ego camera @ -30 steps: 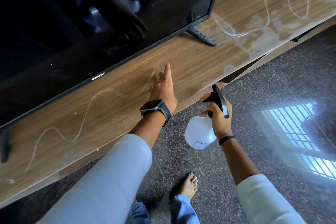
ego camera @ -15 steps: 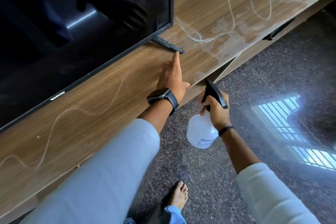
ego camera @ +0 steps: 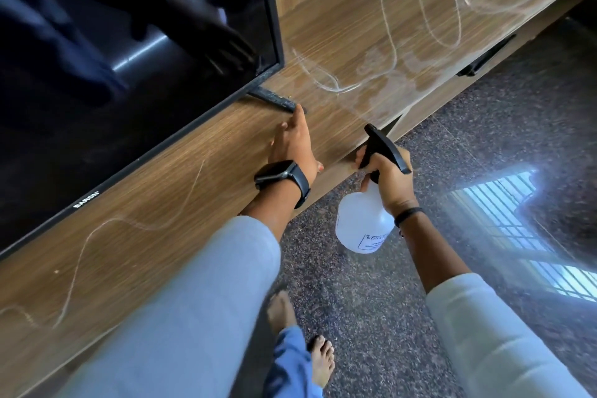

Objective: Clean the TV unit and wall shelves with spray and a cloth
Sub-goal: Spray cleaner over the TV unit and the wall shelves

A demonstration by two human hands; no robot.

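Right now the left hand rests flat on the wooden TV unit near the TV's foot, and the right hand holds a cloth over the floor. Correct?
Not quite. The head view shows the right hand gripping a white spray bottle by its black trigger head, not a cloth. The rest holds: the left hand lies flat on the TV unit near the TV's foot.

tv bezel reads "baron"; spray bottle label "kisn".
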